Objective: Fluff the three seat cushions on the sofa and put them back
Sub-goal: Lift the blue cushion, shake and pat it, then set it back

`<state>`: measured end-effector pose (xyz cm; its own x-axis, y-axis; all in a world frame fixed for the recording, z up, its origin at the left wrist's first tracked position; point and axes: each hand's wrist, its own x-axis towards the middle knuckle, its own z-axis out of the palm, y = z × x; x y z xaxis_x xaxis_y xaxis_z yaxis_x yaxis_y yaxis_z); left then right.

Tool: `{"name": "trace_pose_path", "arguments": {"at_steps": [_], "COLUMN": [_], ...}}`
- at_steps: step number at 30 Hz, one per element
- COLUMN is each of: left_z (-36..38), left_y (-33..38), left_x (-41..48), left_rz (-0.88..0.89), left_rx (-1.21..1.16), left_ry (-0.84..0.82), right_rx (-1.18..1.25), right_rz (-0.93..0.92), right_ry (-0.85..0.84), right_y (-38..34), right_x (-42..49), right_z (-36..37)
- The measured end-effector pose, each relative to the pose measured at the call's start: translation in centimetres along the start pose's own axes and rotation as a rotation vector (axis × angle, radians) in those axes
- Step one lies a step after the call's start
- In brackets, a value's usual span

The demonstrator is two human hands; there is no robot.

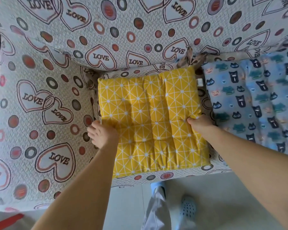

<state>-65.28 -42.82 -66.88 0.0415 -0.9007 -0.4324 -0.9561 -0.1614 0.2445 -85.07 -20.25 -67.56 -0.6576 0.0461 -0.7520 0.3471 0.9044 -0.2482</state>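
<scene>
Gripping the yellow cushion (150, 120) by its two side edges, the left hand (101, 133) and right hand (200, 123) curl their fingers (94, 130) round the padding as it lies on the sofa (40, 113) seat beside the blue cushion (249, 103), likely to square it into place.

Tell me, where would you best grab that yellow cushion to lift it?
By its two side edges, one hand each, reaching from the front. The yellow cushion lies flat, wide and quilted, with both edges clear; the right hand pinches one, the left hand touches the other.
</scene>
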Motion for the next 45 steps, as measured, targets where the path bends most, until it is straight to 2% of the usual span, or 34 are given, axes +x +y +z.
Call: {"name": "trace_pose_path", "arguments": {"at_steps": [2,4,11,15,19,26,36,42,45], "left_z": [-0.2,-0.2,0.8,2.0,4.3,10.7,20.4,24.1,25.1], "left_y": [0.7,1.5,4.4,5.9,8.0,12.4,15.7,14.1,13.4], "left_x": [-1.1,-2.1,-6.6,-11.0,-16.5,-28.0,-41.4,-45.0,-45.1], "left_rz": [0.173,0.245,0.255,0.234,0.245,0.085,-0.209,-0.517,-0.657], "left_rx": [0.031,0.023,-0.242,-0.37,-0.423,-0.533,-0.657,-0.615,-0.69], "left_ry": [0.012,-0.052,-0.308,-0.448,-0.543,-0.749,-0.882,-0.812,-0.754], "right_rx": [-0.005,0.0,-0.074,0.023,0.161,0.197,0.152,0.116,0.132], "right_rz": [0.001,-0.017,-0.227,-0.281,-0.255,-0.174,-0.279,-0.278,-0.25], "right_ry": [0.021,0.038,0.162,0.158,0.154,0.154,0.145,0.188,0.109], "right_y": [-0.2,-0.2,1.7,4.8,9.2,17.3,24.2,25.9,26.0], "right_x": [-0.5,-1.4,-4.3,-4.6,-3.6,0.6,8.2,12.8,14.3], "right_z": [-0.2,-0.5,-2.9,-4.9,-8.6,-17.4,-30.8,-34.9,-35.4]}}
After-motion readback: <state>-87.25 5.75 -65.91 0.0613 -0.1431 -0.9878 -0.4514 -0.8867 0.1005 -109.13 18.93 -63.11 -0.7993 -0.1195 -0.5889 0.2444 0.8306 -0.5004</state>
